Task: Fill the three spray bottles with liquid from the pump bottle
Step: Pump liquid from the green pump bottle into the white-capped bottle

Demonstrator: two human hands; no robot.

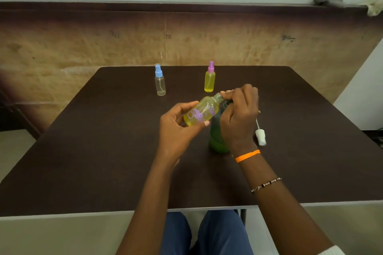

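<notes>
Item: clear printed spray bottle (200,112), uncapped, yellow-filled; my left hand (178,128) grips it tilted against the green pump bottle (217,134), whose head my right hand (238,114) clasps, presumably pumping.

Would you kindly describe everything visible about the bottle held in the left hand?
The spray bottle is small, clear plastic, with a purple print on its side and mostly full of yellow liquid. Its spray head is off, leaving the threaded neck bare. It is tilted, neck up and to the right, above the table. The left hand grips its lower body; the right hand's fingertips are at its neck, just above the green pump bottle.
</notes>
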